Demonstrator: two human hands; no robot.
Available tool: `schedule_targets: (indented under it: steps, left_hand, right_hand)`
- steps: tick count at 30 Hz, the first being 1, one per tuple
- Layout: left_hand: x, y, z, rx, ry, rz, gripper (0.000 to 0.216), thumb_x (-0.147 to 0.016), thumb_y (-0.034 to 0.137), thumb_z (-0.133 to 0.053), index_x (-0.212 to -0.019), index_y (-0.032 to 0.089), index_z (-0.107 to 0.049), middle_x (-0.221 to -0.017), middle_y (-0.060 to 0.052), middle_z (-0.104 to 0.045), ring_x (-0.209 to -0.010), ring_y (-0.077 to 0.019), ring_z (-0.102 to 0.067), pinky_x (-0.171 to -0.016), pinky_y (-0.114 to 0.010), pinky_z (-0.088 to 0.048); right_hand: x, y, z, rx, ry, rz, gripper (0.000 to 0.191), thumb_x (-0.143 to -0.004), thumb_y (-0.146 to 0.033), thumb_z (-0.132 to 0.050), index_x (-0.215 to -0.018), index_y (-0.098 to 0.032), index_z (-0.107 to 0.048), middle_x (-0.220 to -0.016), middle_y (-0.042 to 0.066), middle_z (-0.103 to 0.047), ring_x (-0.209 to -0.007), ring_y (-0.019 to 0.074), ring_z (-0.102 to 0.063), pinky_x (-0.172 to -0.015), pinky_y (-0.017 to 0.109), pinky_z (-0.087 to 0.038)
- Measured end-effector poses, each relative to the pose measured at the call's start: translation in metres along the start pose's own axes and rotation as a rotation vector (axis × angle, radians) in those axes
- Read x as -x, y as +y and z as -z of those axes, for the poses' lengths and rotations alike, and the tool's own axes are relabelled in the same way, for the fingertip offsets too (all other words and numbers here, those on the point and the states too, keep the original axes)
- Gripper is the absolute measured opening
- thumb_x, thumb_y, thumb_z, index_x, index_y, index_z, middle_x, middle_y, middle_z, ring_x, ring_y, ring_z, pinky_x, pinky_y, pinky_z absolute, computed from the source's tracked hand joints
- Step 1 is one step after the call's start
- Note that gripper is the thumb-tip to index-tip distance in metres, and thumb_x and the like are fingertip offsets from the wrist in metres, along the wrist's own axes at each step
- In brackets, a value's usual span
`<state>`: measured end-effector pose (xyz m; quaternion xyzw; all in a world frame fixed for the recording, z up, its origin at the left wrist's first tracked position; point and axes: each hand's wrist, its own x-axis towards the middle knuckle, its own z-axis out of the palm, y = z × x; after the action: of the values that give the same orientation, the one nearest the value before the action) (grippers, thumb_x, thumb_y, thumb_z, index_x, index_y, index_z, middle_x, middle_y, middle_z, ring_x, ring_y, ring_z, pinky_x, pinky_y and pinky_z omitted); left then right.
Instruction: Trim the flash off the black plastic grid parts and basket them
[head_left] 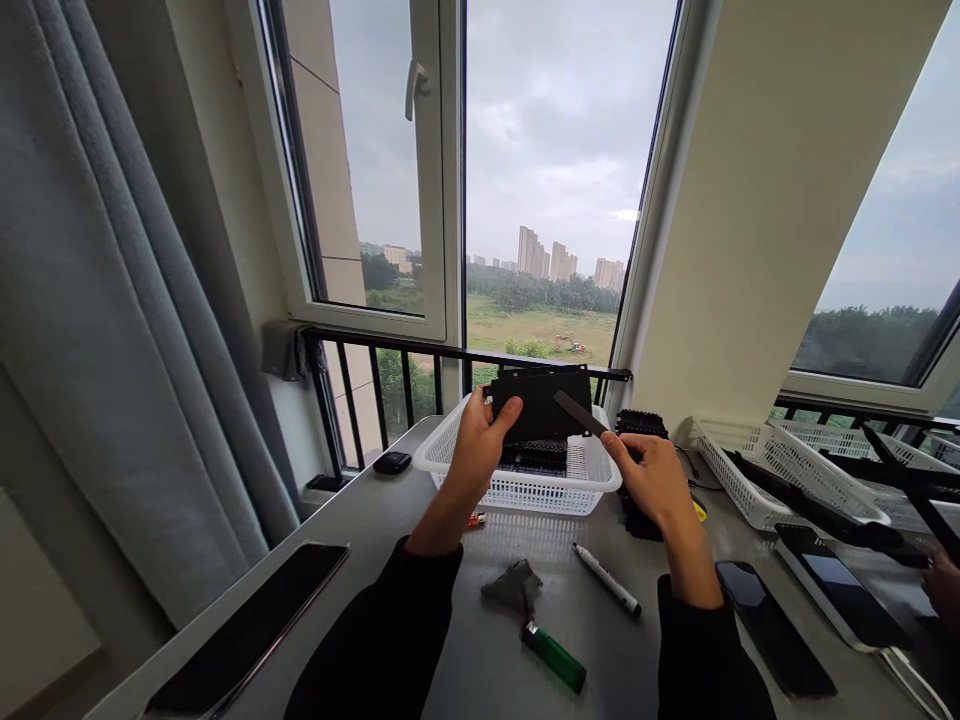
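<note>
My left hand (pixel 480 440) grips a thin black rectangular panel (pixel 536 405) by its left end, thumb across the front face. Small tabs show along its edges. In my right hand (pixel 651 475) is a flat, dark metal file (pixel 577 410), held at its lower end. Its tip lies over the face of the panel; whether they touch I cannot tell. Below the panel stands a white plastic basket (pixel 525 495) holding several black ribbed parts (pixel 532 457).
On the grey table (pixel 360 610) lie a marker (pixel 607 580), a green lighter (pixel 553 655), a crumpled grey scrap (pixel 514 588) and several phones, one (pixel 772 625) at right. More black parts (pixel 643 425) and white baskets (pixel 750 490) stand rightward. Another person's hand (pixel 943 585) shows at far right.
</note>
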<state>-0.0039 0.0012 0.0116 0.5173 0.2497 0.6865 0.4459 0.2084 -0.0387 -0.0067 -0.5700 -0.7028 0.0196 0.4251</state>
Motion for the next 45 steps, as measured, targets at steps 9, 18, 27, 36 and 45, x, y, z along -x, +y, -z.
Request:
schedule_targets:
  steps: [9,18,27,36,45]
  left_hand:
    - [-0.001,-0.001,0.001,-0.066,0.028,0.011,0.041,-0.071,0.038,-0.077,-0.101,0.020,-0.055,-0.091,-0.004,-0.072,-0.101,-0.0254,-0.067,-0.093,-0.040,-0.051]
    - [0.012,0.001,-0.010,-0.062,-0.211,0.113,0.045,-0.073,0.037,-0.076,-0.106,0.019,-0.052,-0.089,-0.005,-0.072,-0.093,-0.0258,-0.069,-0.087,-0.040,-0.051]
    - [0.013,-0.009,-0.015,-0.116,-0.167,0.025,0.038,-0.072,0.033,-0.077,-0.095,0.021,-0.049,-0.083,-0.001,-0.069,-0.084,-0.0199,-0.069,-0.081,-0.035,-0.054]
    - [0.016,-0.013,-0.021,-0.125,-0.306,0.077,0.039,-0.063,0.025,-0.084,-0.094,0.017,-0.062,-0.091,-0.004,-0.071,-0.088,-0.0219,-0.068,-0.082,-0.036,-0.055]
    - [0.021,-0.003,-0.026,-0.270,-0.390,0.007,0.021,-0.064,0.029,-0.081,-0.071,0.018,-0.065,-0.097,-0.006,-0.071,-0.091,-0.0252,-0.069,-0.095,-0.046,-0.053]
  right_hand:
    - [-0.003,0.010,-0.001,-0.092,0.183,-0.126,0.056,-0.087,-0.064,-0.046,-0.055,-0.019,-0.054,-0.053,0.000,-0.047,-0.054,0.0135,-0.041,-0.052,0.025,-0.026]
    - [-0.010,-0.004,-0.020,-0.496,0.254,-0.261,0.048,-0.066,-0.063,-0.071,-0.066,-0.021,-0.047,-0.058,-0.006,-0.042,-0.054,0.0111,-0.037,-0.051,0.024,-0.030]
    - [-0.008,-0.013,-0.028,-0.626,0.286,-0.322,0.046,-0.064,-0.059,-0.074,-0.076,-0.018,-0.057,-0.066,-0.003,-0.051,-0.053,0.0104,-0.040,-0.049,0.024,-0.032]
    - [0.001,-0.042,-0.024,-0.958,-0.011,-0.366,0.082,-0.069,-0.058,-0.074,-0.135,-0.013,-0.055,-0.078,0.000,-0.061,-0.043,0.0036,-0.033,-0.040,0.020,-0.025]
    - [0.001,-0.039,-0.026,-0.943,-0.101,-0.309,0.073,-0.067,-0.047,-0.079,-0.134,-0.023,-0.061,-0.103,0.006,-0.067,-0.052,0.0041,-0.043,-0.045,0.019,-0.033]
